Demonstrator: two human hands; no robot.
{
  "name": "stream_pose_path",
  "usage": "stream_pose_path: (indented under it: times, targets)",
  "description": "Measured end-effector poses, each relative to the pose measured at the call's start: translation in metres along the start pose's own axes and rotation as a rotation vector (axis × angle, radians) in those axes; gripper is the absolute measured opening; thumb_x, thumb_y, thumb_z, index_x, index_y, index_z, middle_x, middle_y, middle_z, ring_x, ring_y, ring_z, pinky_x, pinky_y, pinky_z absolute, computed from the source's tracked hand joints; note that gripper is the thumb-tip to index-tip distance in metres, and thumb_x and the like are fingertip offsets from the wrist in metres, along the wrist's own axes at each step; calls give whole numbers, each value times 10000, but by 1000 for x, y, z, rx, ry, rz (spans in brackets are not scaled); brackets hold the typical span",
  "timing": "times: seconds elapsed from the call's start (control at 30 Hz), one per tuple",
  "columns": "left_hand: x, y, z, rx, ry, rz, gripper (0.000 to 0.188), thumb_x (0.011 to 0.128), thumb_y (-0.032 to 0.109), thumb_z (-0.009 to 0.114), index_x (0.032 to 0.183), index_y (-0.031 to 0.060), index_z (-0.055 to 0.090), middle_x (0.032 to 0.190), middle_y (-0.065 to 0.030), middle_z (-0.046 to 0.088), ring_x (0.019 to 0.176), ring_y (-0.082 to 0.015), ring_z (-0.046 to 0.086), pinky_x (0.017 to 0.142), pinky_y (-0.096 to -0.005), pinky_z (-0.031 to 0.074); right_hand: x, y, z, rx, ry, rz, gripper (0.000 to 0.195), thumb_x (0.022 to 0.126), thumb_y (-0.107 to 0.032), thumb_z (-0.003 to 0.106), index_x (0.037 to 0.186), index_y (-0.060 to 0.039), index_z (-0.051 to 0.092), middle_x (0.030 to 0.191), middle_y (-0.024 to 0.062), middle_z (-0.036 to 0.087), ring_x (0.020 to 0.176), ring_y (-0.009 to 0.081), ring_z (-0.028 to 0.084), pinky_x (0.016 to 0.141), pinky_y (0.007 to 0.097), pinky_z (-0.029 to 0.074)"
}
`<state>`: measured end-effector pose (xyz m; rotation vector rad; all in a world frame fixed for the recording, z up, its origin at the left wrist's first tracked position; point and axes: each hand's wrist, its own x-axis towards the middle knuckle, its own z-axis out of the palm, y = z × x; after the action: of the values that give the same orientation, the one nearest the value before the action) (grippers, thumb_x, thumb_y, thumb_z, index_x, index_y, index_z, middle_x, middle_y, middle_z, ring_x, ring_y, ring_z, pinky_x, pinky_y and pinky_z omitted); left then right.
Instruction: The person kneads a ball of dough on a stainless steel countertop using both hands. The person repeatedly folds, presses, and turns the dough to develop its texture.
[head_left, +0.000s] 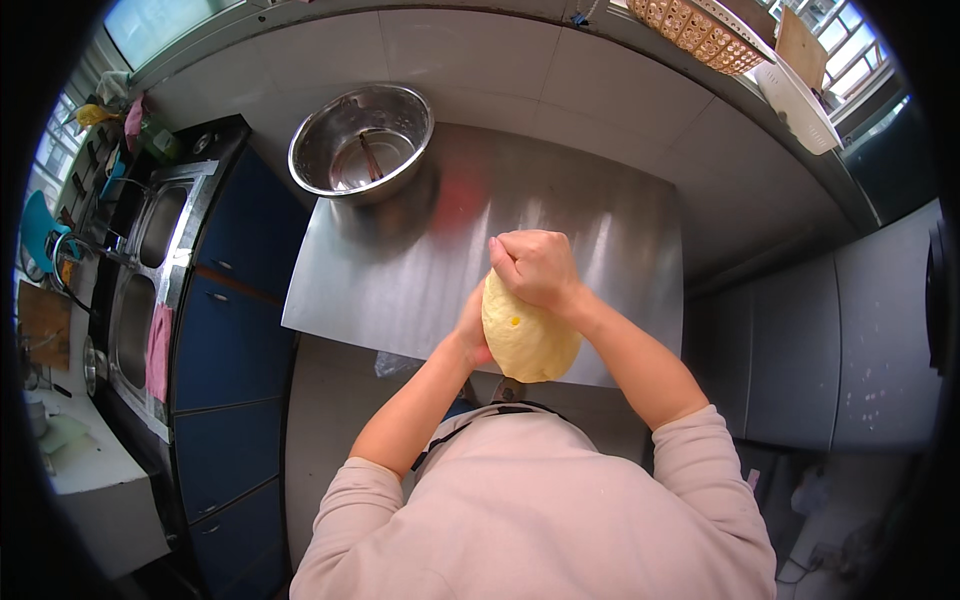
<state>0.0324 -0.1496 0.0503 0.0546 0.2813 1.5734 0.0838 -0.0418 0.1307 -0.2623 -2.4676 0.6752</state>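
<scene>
A large lump of pale yellow dough (531, 341) with a small darker yellow spot hangs between my hands, near the front edge of the stainless steel table (390, 292). My left hand (474, 326) supports it from the left side, its fingers partly hidden behind the dough. Curled over the upper end of the dough is my right hand (536, 266), gripping it. At the table's far left corner stands a stainless steel bowl (416, 161) with a pair of chopsticks (370, 157) in it.
A tiled wall (465, 56) runs behind the table. To the left are a double sink (163, 225) and blue cabinets (232, 337) with a pink cloth (158, 352). A woven plastic basket (697, 34) and a white tray (795, 105) stand on the ledge at upper right.
</scene>
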Motion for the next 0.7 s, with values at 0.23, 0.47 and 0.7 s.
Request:
stream_pose_path:
  times: [0.23, 0.47, 0.7]
  targets:
    - [3, 7, 7, 4, -7, -27, 514, 1009, 460, 333, 1339, 88, 463, 1295, -105, 558, 1126, -261, 596, 938, -424, 513, 13, 14, -20, 635, -322, 394, 383, 993, -395, 477, 1091, -77, 665, 1066, 65, 676, 1001, 194, 609, 883, 315, 465]
    - [7, 43, 57, 775, 193, 85, 576, 994, 495, 377, 1351, 56, 484, 1308, -121, 558, 1206, -248, 542, 995, -368, 440, -12, 70, -51, 702, -69, 442, 509, 1004, -437, 444, 1228, -10, 607, 1210, 100, 625, 1187, 195, 536, 1026, 325, 395]
    - [41, 53, 6, 1542, 379, 386, 488, 955, 385, 528, 1286, 27, 537, 1231, -179, 587, 1163, -289, 558, 988, -355, 423, -62, 110, -40, 620, 86, 657, 439, 1007, -374, 452, 1163, -6, 636, 1128, 99, 663, 1086, 193, 603, 962, 321, 436]
